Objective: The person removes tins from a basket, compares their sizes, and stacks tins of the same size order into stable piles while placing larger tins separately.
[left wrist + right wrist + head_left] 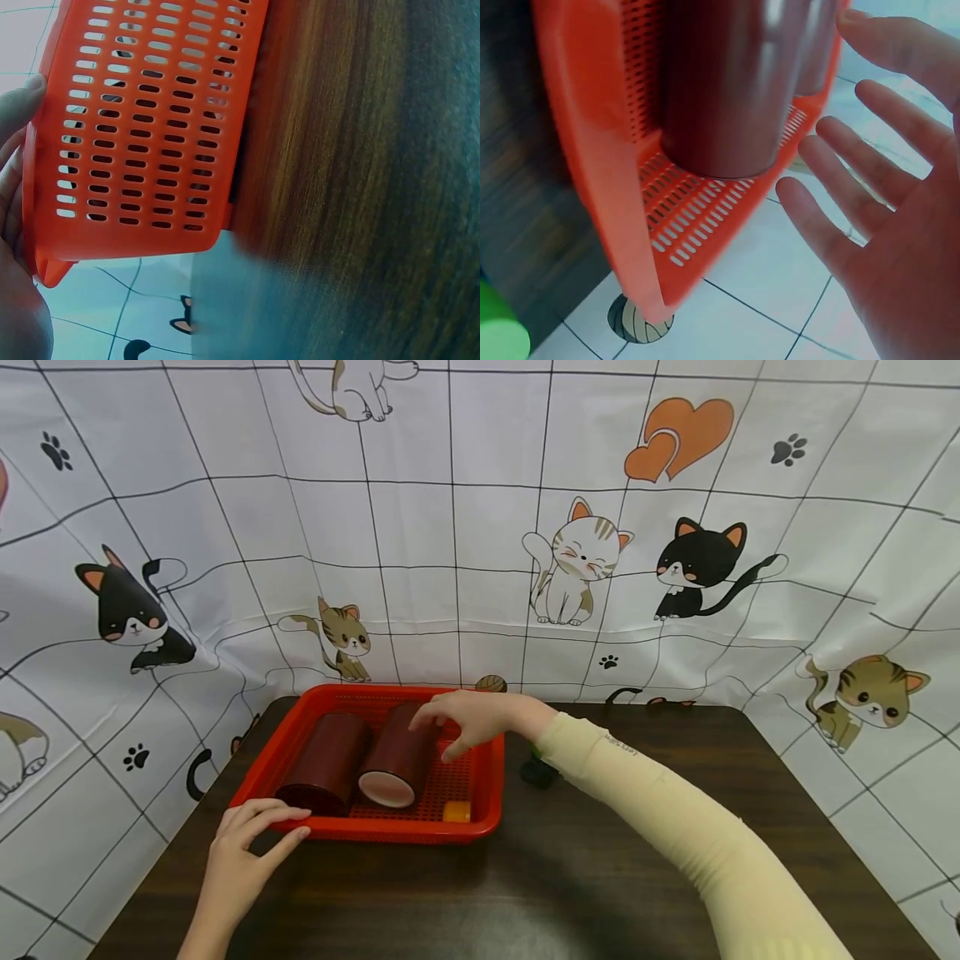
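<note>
Two glossy dark red-brown cylinders lie side by side in a red plastic basket [480, 827]. The right cylinder [401, 747] shows a pale, whitish round end toward me; the left cylinder [327, 760] has a dark end. At the basket's front left corner, my left hand [243, 852] holds the rim, with the thumb on the outer side. My right hand [480, 718] reaches in over the basket's right side, just above the right cylinder. Its fingers are spread and hold nothing, as the right wrist view shows beside the cylinder [724, 90].
A small orange-yellow piece [457, 812] lies in the basket's front right corner. Right of the basket, a dark object [537, 772] with some green sits on the brown wooden table [600, 860], partly behind my sleeve. A cat-print sheet [495, 543] stands behind the table.
</note>
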Demonstrator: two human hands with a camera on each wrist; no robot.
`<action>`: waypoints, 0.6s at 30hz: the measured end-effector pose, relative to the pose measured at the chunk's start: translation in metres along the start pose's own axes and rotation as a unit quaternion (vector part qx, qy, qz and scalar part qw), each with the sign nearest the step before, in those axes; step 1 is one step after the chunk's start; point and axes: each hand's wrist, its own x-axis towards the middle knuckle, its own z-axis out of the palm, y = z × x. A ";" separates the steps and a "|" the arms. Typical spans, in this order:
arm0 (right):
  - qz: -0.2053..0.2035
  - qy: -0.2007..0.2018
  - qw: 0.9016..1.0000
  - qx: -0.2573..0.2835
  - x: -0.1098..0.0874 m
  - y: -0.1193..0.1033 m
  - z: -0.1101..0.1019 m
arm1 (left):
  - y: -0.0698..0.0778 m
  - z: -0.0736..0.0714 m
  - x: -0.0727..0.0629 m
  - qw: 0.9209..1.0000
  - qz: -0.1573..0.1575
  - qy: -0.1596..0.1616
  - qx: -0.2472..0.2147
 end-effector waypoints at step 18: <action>0.007 -0.170 0.979 -0.115 0.019 -0.022 0.003 | -0.007 0.000 0.000 1.000 0.004 -0.001 -0.005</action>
